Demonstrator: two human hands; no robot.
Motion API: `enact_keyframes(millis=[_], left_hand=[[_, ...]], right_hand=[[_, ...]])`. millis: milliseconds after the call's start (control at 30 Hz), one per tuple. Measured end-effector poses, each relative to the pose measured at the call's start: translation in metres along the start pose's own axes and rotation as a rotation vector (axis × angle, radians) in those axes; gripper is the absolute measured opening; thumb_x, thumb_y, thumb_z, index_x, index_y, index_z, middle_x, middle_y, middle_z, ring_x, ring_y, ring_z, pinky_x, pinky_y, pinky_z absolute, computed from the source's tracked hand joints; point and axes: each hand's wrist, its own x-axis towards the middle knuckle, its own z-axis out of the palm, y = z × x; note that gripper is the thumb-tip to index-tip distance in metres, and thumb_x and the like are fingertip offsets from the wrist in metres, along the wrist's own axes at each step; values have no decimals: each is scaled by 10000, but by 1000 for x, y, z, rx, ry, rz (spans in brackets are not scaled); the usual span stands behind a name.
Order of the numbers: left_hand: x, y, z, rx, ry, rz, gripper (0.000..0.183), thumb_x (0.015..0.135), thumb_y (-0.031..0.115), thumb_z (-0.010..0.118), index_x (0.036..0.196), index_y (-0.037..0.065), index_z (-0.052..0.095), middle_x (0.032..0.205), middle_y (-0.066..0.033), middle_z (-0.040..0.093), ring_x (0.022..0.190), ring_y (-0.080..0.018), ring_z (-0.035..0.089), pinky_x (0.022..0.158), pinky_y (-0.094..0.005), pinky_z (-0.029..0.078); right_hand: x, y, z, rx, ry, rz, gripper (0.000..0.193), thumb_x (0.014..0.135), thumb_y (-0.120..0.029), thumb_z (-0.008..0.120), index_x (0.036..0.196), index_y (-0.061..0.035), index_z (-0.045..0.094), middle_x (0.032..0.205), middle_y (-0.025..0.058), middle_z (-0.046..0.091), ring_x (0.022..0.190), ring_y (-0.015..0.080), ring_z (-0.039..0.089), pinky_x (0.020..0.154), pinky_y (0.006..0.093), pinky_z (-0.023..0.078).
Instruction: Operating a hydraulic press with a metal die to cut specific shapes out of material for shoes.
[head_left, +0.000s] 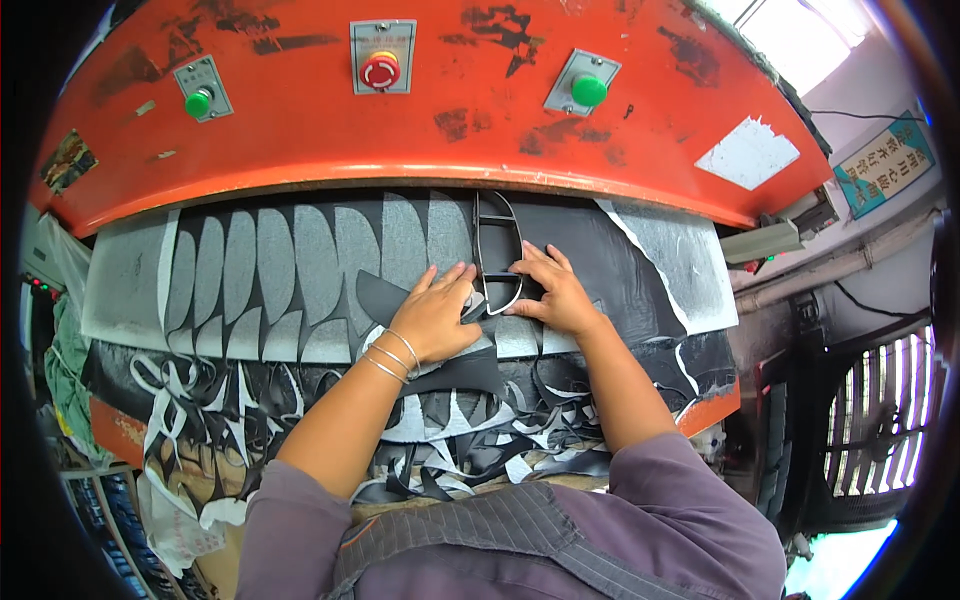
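Press [450,135]: red, spanning the far side before you, its lower edge overhanging the black sheet [620,270]. Scraps [450,420] heap along the near edge. Grey half-leaf shapes [312,262] stand in a row on the sheet's left part; holes or pieces, cannot tell.

Your right hand [562,300] is closed on the die [497,276], thumb and fingers at its near right rim. Your left hand [437,315] is spread over a loose dark piece [383,297], fingertips just beside the die's left rim; whether it grips anything, cannot tell.

Die lies on the sheet, right of the row. Long axis runs from you toward the press, far end leaning slightly left; bowed side faces right, near end narrows.

Step, as judged: placing the die. Next move probably calls for squaring it against the last shape, then drawing both hands clear.
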Motion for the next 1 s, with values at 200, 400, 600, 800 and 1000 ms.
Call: enact_keyframes(millis=[200, 400, 600, 800, 1000], left_hand=[[-34, 10, -33, -359, 390, -385, 291, 814, 165, 617, 1053, 49, 498, 1040, -151, 658, 959, -277, 640, 833, -374, 479], [-103, 6, -149, -241, 1295, -129, 187, 854, 88, 620, 970, 73, 473, 779, -11, 479, 697, -99, 465, 644, -260, 414], [-146, -13, -207, 147, 1546, -14, 221, 859, 132, 608, 1012, 44, 474, 826, -67, 527, 709, -193, 524, 688, -335, 452], [-171, 23, -163, 4, 908, -120, 219, 789, 74, 538, 997, 56, 472, 782, -105, 487, 704, -216, 497, 683, -350, 445], [-225, 126, -17, 0, -163, -141, 310, 728, 276, 653, 927, 74, 529, 851, -185, 614, 816, -374, 618, 711, -464, 506]], right_hand=[[9, -48, -43, 89, 102, 54, 792, 693, -398, 808, 1337, -72, 484, 1347, 215, 504, 1267, 374, 460, 1055, 449, 366], [49, -109, -106, 278, 750, -45, 449, 793, -217, 773, 1112, -8, 537, 844, 102, 563, 709, 197, 557, 652, 316, 491], [42, -128, -106, 118, 875, -43, 216, 820, -91, 711, 896, -21, 521, 741, 91, 565, 628, 193, 552, 597, 321, 471], [-23, -132, -102, 401, 661, 141, 213, 843, -126, 708, 875, -19, 528, 733, 76, 575, 662, 151, 557, 628, 290, 474], [-143, -219, -47, 162, -614, 79, 442, 827, -428, 682, 1036, -40, 640, 978, 159, 644, 968, 354, 619, 814, 459, 496]])
